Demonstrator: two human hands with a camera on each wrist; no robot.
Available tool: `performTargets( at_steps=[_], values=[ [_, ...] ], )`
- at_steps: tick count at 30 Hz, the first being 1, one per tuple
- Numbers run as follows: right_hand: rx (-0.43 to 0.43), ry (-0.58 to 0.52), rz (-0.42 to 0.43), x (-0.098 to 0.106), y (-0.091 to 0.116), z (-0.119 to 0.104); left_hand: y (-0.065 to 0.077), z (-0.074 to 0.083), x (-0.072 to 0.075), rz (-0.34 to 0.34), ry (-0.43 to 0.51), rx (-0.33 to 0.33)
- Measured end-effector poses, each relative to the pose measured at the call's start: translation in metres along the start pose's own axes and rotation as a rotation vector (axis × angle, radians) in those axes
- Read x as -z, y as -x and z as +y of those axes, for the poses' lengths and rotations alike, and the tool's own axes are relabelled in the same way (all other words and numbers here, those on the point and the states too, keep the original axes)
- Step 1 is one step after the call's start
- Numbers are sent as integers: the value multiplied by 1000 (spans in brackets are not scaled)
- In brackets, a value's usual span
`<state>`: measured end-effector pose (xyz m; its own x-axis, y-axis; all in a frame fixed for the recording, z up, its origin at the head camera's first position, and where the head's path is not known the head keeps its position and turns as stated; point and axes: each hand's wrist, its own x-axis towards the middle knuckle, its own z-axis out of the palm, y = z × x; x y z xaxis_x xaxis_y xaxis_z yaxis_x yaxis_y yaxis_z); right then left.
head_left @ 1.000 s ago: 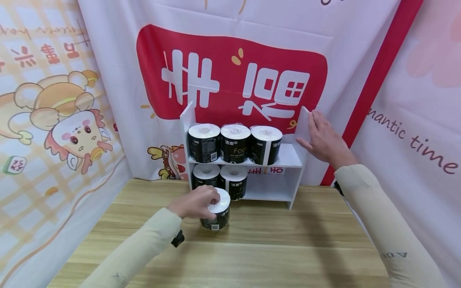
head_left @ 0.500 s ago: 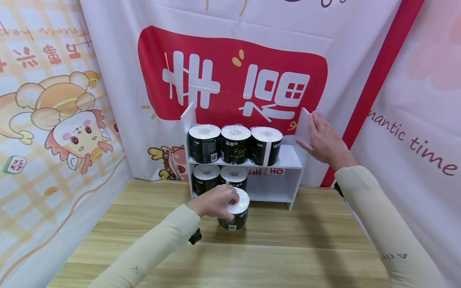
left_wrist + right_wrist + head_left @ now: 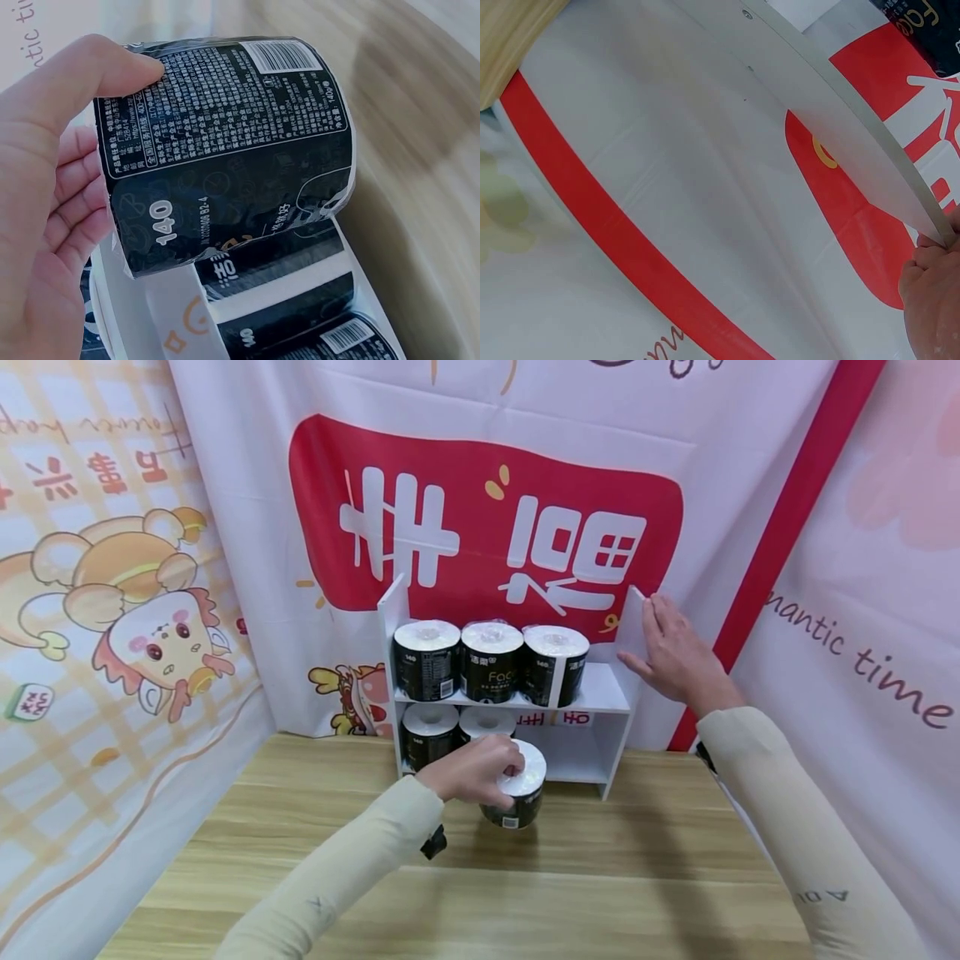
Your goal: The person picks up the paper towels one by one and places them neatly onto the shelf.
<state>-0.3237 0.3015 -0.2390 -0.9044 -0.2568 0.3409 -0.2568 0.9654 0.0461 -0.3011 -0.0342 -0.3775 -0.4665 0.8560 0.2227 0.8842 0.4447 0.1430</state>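
Note:
My left hand (image 3: 476,768) grips a black-wrapped toilet roll (image 3: 523,806) by its white top, in front of the lower tier of a small white shelf (image 3: 573,764). In the left wrist view, the thumb presses the printed label (image 3: 225,112) and the fingers lie at the roll's end. My right hand (image 3: 678,656) holds the shelf's right side panel (image 3: 632,618) near its top, with the thumb on the inner side. Seen from the right wrist, fingers (image 3: 926,259) curl at the panel's end. Three similar rolls (image 3: 491,672) fill the upper tier's left and middle.
Two more rolls (image 3: 429,735) stand at the lower tier's left, the second partly hidden by my left hand. The shelf stands at the back of a wooden table (image 3: 585,893), against a printed cloth (image 3: 480,527). Patterned cloths also hang on both sides.
My left hand has carried the toilet roll rightward along the shelf's front, lately also slightly toward the shelf. The right hand stays at the side panel.

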Motion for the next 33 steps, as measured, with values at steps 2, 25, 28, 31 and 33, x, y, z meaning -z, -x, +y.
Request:
performTargets(
  at_steps=[2,25,28,31,33],
  values=[
    [3,2,6,0,0,0,-4,1,1,10,0,-2],
    [11,15,0,0,0,0,-35,-6,-9,64,-29,-31],
    [13,15,3,0,0,0,-38,-8,-11,72,-30,-33],
    [15,17,6,0,0,1,-42,-10,-13,74,-32,-29],
    [14,18,4,-1,0,1,-43,-11,-14,80,-32,-30]
  ],
)
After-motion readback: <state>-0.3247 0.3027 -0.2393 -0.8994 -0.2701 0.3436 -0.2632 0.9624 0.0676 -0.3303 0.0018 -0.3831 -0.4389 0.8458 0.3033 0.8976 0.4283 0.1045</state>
